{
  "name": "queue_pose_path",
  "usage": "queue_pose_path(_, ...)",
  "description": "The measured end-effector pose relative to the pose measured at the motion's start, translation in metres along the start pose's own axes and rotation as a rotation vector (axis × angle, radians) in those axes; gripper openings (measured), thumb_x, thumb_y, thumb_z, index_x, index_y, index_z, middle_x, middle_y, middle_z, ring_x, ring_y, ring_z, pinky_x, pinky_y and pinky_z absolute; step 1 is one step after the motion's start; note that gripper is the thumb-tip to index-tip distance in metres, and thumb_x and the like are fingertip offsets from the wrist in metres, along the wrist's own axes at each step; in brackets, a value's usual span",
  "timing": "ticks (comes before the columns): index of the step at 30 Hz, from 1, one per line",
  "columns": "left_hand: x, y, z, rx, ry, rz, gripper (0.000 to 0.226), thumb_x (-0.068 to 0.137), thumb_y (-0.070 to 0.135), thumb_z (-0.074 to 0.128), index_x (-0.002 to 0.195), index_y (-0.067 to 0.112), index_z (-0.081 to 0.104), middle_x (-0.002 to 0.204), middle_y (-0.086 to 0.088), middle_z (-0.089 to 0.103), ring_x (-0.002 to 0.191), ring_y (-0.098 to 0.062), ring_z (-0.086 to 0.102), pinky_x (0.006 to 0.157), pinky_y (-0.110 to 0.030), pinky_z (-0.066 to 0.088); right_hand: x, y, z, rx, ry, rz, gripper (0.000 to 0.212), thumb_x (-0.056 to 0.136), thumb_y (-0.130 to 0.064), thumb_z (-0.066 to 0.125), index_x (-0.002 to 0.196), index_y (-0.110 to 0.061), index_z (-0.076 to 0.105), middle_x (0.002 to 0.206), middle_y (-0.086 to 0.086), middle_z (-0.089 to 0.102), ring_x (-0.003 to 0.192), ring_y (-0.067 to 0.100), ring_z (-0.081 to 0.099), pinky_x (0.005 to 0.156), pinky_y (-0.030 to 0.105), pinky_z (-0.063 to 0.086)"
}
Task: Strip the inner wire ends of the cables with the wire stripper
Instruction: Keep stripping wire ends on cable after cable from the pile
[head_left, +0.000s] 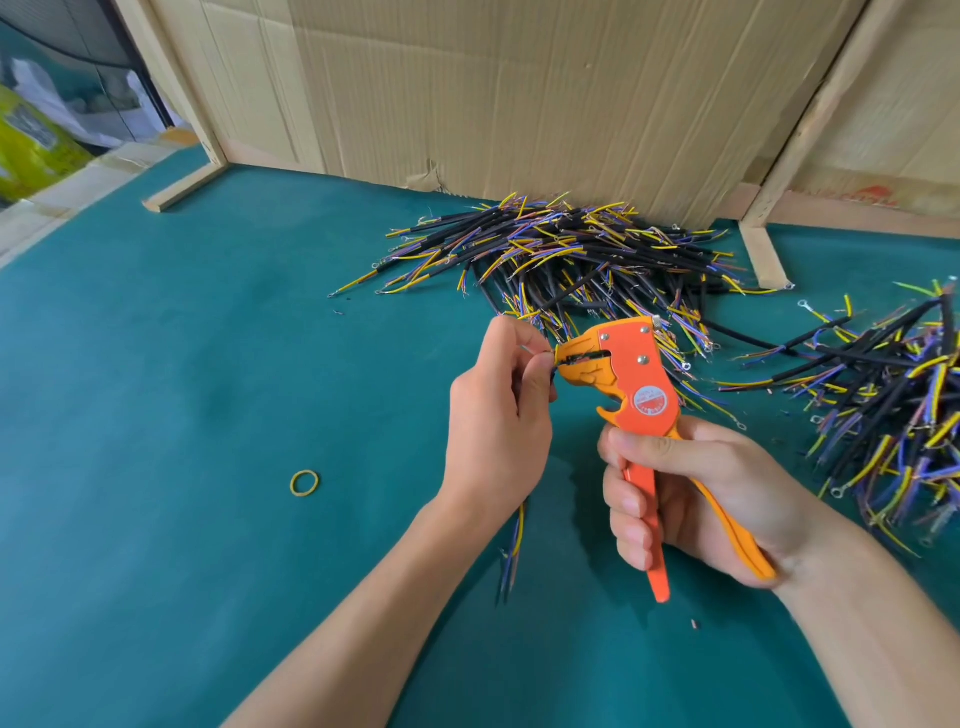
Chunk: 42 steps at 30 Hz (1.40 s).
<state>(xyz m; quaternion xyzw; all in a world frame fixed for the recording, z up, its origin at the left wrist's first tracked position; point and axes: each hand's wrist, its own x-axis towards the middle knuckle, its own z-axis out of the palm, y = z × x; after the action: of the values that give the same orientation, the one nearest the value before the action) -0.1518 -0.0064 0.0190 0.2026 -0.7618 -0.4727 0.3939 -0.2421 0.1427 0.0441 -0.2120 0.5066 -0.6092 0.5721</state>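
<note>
Wire stripper (641, 382), one, gripped at its handles by the right hand (691, 499); left hand (496, 410) pinches one cable (511, 540), feeding an inner wire end into the jaws. Seat the wire squarely before squeezing. Two cable heaps lie on the table (208, 415): one behind (571, 254), one right (893, 405); one rubber band (304, 484).

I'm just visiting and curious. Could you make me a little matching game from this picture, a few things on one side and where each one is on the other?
Things:
1. wire stripper
2. rubber band
3. big cable pile
4. held cable

Places:
A. gripped in the left hand
B. against the cardboard wall
C. gripped in the right hand
D. lying alone on the green mat

Pairs: 1-C, 2-D, 3-B, 4-A
</note>
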Motion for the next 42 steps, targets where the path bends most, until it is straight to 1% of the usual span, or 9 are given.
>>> queue_pose_path(4,0.001,0.0,-0.001,0.0,0.003,0.011,0.013,0.101,0.006,0.052,0.092,0.016,0.052,0.067,0.006,0.059,0.061,-0.01,0.051,0.058,-0.013,0.037,0.0,0.0,0.001,0.009,0.006,-0.001,0.024,0.081,-0.026,0.072,0.078,-0.007,0.057,0.063,0.015,0.045,0.048,0.027,0.046,0.047,0.036,0.044)
queue_pose_path(10,0.0,-0.001,0.0,-0.015,0.001,0.002,0.013,0.101,0.006,0.052,0.092,0.015,0.052,0.069,0.004,0.06,0.061,-0.012,0.052,0.057,-0.014,0.038,0.003,0.001,0.003,-0.005,0.101,-0.044,0.034,0.075,-0.033,0.076,0.068,-0.011,0.052,0.055,0.008,0.034,0.034,0.019,0.034,0.037,0.025,0.035)
queue_pose_path(13,-0.001,-0.002,0.001,-0.039,0.002,-0.013,0.016,0.102,0.007,0.051,0.091,0.018,0.05,0.068,0.005,0.06,0.058,-0.01,0.05,0.056,-0.017,0.038,0.002,0.001,0.001,0.044,0.027,-0.043,0.035,0.075,-0.033,0.083,0.074,-0.009,0.056,0.058,0.011,0.041,0.039,0.022,0.041,0.041,0.029,0.04)
queue_pose_path(16,-0.001,-0.001,0.001,-0.056,0.023,-0.025,0.017,0.102,0.008,0.051,0.09,0.02,0.05,0.067,0.004,0.06,0.058,-0.009,0.05,0.056,-0.019,0.04,0.0,-0.002,-0.006,0.086,-0.042,-0.052,0.044,0.065,-0.028,0.094,0.086,-0.006,0.062,0.068,0.018,0.051,0.052,0.03,0.051,0.051,0.039,0.048)
queue_pose_path(19,0.001,-0.001,0.0,-0.067,0.047,-0.021,0.021,0.102,0.008,0.051,0.088,0.024,0.049,0.069,0.002,0.061,0.058,-0.009,0.05,0.057,-0.02,0.041,-0.005,-0.005,-0.013,0.044,-0.086,-0.026,0.044,0.067,-0.023,0.092,0.095,-0.005,0.063,0.08,0.024,0.058,0.065,0.038,0.058,0.062,0.048,0.054)
queue_pose_path(22,0.001,-0.001,-0.001,-0.073,0.046,-0.018,0.021,0.102,0.008,0.052,0.089,0.024,0.05,0.07,0.003,0.061,0.059,-0.009,0.051,0.057,-0.02,0.04,-0.005,-0.004,-0.014,0.036,-0.122,0.005,0.039,0.072,-0.018,0.088,0.1,-0.004,0.063,0.085,0.027,0.058,0.071,0.041,0.061,0.068,0.05,0.055)
queue_pose_path(29,-0.001,-0.001,0.0,0.002,0.017,0.072,0.016,0.101,0.007,0.052,0.093,0.02,0.051,0.074,0.006,0.06,0.064,-0.014,0.053,0.059,-0.015,0.04,-0.004,-0.003,-0.015,0.036,-0.132,-0.002,0.04,0.072,-0.017,0.089,0.1,-0.005,0.064,0.085,0.027,0.058,0.072,0.041,0.061,0.068,0.051,0.055)
queue_pose_path(36,-0.001,-0.005,-0.001,0.092,-0.025,0.192,0.013,0.101,0.007,0.052,0.095,0.018,0.05,0.074,0.003,0.054,0.064,-0.023,0.046,0.059,-0.03,0.042,-0.006,-0.006,-0.02,0.035,-0.182,0.02,0.032,0.078,-0.016,0.084,0.098,-0.006,0.061,0.08,0.023,0.057,0.068,0.037,0.059,0.065,0.049,0.053)
queue_pose_path(42,-0.001,-0.006,-0.001,0.139,-0.037,0.25,0.013,0.102,0.009,0.05,0.096,0.019,0.047,0.078,0.007,0.052,0.064,-0.022,0.045,0.059,-0.028,0.041,-0.006,-0.005,-0.021,0.027,-0.144,0.02,0.033,0.08,-0.022,0.085,0.093,-0.007,0.058,0.073,0.02,0.052,0.06,0.033,0.056,0.059,0.043,0.051)
